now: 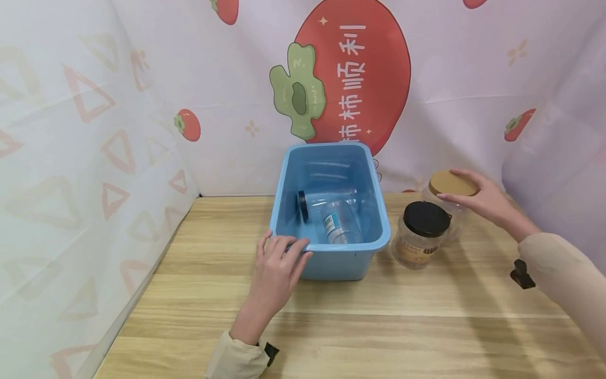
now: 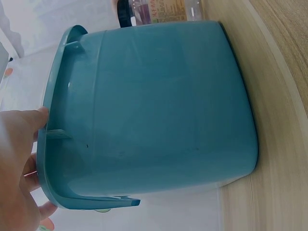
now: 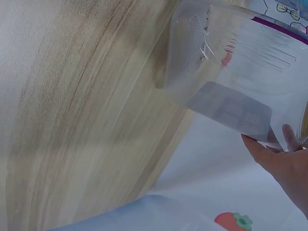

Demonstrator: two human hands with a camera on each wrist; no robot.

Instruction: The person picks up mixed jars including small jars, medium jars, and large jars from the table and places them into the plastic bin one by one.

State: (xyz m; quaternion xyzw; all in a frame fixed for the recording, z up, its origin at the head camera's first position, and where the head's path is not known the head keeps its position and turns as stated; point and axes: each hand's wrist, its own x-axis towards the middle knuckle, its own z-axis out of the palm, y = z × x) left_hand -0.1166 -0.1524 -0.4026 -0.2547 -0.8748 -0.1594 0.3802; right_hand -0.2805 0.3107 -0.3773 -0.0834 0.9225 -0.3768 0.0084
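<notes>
My left hand (image 1: 276, 276) grips the near rim of a blue plastic tub (image 1: 347, 246), thumb and fingers on opposite sides of it, as the left wrist view also shows on the tub (image 2: 159, 106). Two clear plastic jars lie inside: one with a black lid (image 1: 304, 206) and one with a blue-and-white label (image 1: 333, 223). To the tub's right, my right hand (image 1: 494, 205) holds a clear jar (image 3: 231, 62) by its tan lid (image 1: 452, 184), fingers spread around the top. A black-lidded jar (image 1: 415, 247) with an orange-brown label stands in front, partly hiding it.
The tub and jars are on a wood-grain table (image 1: 379, 331). A printed cloth backdrop (image 1: 227, 158) hangs behind, with cloth walls at the left (image 1: 94, 184) and right. The standing black-lidded jar is close beside the tub's right wall.
</notes>
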